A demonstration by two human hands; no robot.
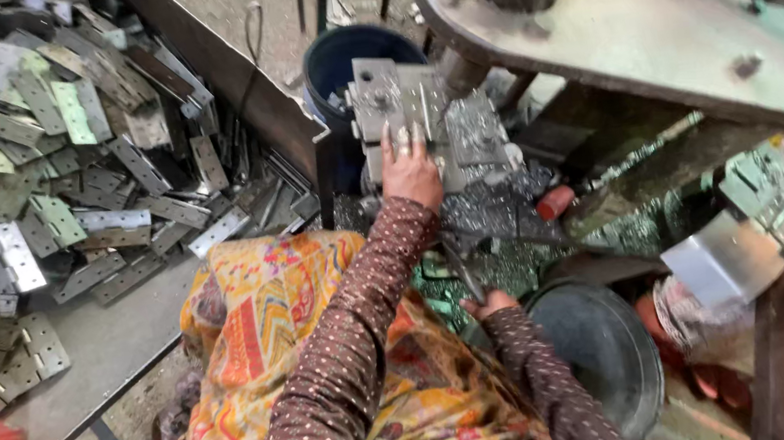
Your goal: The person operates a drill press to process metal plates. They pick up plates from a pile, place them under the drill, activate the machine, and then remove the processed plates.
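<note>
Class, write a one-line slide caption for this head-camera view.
Left hand rests on a press die block, right hand low by a dark bowl; perforated metal plates piled left.

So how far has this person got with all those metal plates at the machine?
Hard to say exactly. A big heap of punched metal plates lies on the table to the left; whether they are finished or waiting, the picture does not show. In hand: the left hand rests on the press die block, and the right hand sits lower beside a dark round pan.

Left hand (409, 169) stretched forward, fingers spread flat, right hand (487, 304) low, close to body, fingers curled
</note>
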